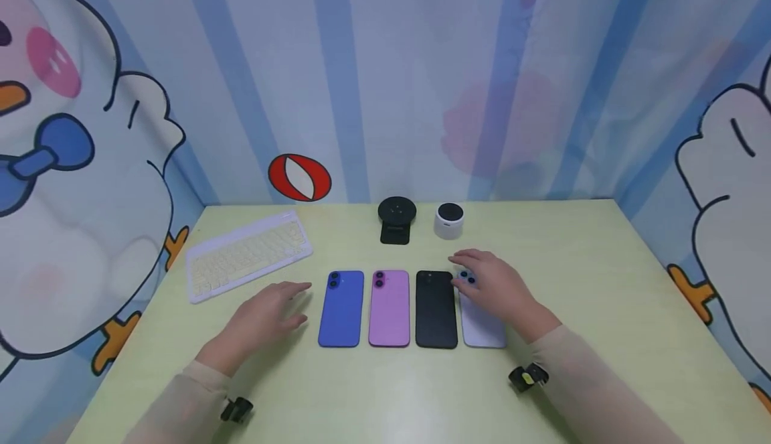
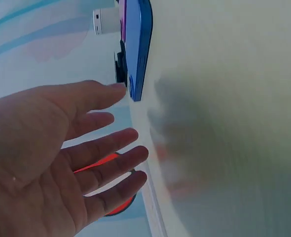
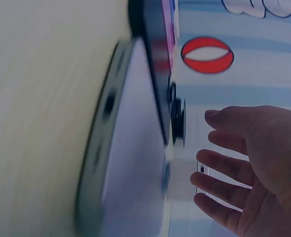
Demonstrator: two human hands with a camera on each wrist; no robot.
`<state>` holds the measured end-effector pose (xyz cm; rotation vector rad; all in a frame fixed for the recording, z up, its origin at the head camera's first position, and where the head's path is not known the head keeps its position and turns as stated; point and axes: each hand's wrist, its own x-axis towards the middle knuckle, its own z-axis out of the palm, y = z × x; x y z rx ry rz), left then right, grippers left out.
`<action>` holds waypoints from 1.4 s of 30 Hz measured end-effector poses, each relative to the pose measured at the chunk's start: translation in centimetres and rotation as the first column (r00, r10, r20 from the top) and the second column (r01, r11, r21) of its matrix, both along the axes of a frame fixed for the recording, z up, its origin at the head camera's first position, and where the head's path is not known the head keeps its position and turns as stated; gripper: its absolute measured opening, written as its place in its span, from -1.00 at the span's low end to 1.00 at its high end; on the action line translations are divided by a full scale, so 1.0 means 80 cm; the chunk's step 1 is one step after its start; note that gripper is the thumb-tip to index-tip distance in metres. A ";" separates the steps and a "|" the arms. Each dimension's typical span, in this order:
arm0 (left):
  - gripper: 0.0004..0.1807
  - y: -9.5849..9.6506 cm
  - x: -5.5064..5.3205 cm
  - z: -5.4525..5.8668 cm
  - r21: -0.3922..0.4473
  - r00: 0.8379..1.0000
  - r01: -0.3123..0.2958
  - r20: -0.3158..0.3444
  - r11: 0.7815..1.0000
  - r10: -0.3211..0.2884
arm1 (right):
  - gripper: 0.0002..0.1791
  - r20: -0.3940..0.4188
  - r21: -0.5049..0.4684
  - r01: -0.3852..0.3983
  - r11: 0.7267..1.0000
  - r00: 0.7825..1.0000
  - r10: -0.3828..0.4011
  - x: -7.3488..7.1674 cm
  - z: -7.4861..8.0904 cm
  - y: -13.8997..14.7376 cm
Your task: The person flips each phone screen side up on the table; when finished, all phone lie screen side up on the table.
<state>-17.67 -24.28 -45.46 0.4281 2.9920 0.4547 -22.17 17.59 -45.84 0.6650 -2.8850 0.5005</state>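
Four phones lie in a row, backs up, on the pale table: a blue phone [image 1: 340,310], a pink phone [image 1: 389,310], a black phone [image 1: 436,313] and a pale lavender phone [image 1: 484,327]. Left of the blue phone hovers my left hand [image 1: 263,320], fingers spread and holding nothing. My right hand [image 1: 496,288] is over the lavender phone and hides part of it, including some of its camera end. In the right wrist view, the right fingers [image 3: 224,163] are extended and apart, with nothing gripped.
A white keyboard [image 1: 249,254] sits at the back left. Behind the phones stand a black round-topped charging stand [image 1: 396,219] and a small white cylinder with a dark top [image 1: 449,223]. A printed curtain [image 1: 397,82] rises at the table's far edge.
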 end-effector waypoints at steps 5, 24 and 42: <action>-0.35 0.010 0.011 -0.003 0.020 0.998 0.061 0.005 0.998 -0.061 | -0.52 0.110 -0.047 -0.094 0.994 0.989 0.099 -0.005 0.008 -0.048; -0.16 0.019 0.016 -0.010 0.062 0.996 0.051 0.068 0.997 -0.055 | -0.38 0.315 -0.095 -0.296 0.951 0.897 0.310 -0.050 -0.012 -0.178; -0.08 0.023 0.012 -0.018 0.105 0.998 0.046 0.032 0.993 -0.050 | -0.35 0.337 -0.219 -0.188 0.957 0.906 0.255 -0.052 -0.025 -0.190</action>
